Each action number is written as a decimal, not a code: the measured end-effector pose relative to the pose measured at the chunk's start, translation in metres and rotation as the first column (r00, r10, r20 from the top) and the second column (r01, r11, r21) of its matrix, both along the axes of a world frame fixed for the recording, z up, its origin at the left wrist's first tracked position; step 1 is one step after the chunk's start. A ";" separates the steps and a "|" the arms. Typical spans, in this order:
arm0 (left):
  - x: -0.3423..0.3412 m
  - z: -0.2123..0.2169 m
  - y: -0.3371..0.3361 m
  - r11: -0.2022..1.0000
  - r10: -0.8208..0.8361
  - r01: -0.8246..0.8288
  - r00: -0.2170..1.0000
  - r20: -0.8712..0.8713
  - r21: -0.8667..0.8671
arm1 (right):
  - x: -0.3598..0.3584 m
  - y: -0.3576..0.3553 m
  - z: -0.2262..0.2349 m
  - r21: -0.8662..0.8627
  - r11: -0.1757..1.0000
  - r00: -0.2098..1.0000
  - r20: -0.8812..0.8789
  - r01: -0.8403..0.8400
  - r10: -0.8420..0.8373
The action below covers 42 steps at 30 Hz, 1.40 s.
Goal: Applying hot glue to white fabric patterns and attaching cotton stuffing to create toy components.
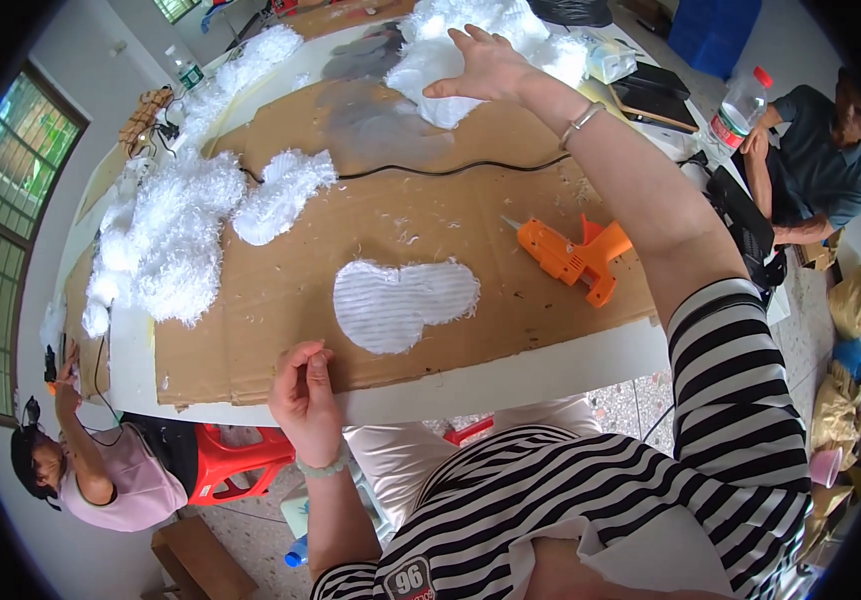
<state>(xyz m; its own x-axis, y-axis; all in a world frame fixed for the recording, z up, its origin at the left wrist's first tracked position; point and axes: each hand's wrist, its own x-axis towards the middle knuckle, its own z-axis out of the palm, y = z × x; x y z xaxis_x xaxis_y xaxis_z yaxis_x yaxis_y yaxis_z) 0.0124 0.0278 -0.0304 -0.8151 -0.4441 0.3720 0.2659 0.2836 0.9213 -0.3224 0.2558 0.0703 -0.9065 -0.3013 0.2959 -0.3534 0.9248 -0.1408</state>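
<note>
I'm worrying most about the orange glue gun [562, 252], which is lying on its side just left of the right forearm [640, 190]; if its nozzle is hot, which I'm unable to tell, a careless sweep of that arm could be causing a burn or a knock; the black cable [450, 167] is crossing the cardboard [250, 355] between the right hand [483, 72] and the flat white cutout [400, 308], so fluffy material dragged over it could be snagging; loose shreds are lying about the cardboard too, and any wet glue could be picking them up; the cutout is resting flat near the front of the surface [510, 385], where a passing wrist could be shifting or creasing it.

As for the hands, I'm seeing the right one spreading wide, fingers and thumb apart, over the white fluffy pile [412, 80]; it is gripping nothing, though I'm not managing to tell how firmly it is touching; the left hand [308, 400] is hanging near the front edge, left of the cutout, fingers curling toward the thumb; whether it's pinching anything small, I'm failing to make out.
</note>
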 end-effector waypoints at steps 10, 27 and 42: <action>-0.001 0.007 0.000 0.997 -0.006 0.008 0.999 0.032 -0.072 | -0.092 0.010 -0.050 -0.171 0.978 0.959 0.275 0.118 -0.068; -0.047 0.044 -0.011 0.908 -0.221 0.251 0.967 -0.126 0.334 | 0.016 -0.048 0.079 -0.975 0.194 0.639 0.081 -0.109 0.765; -0.047 0.026 -0.026 0.578 -0.018 0.423 0.861 -0.508 0.698 | 0.189 -0.149 -0.011 -0.833 0.496 0.403 0.377 -0.246 0.834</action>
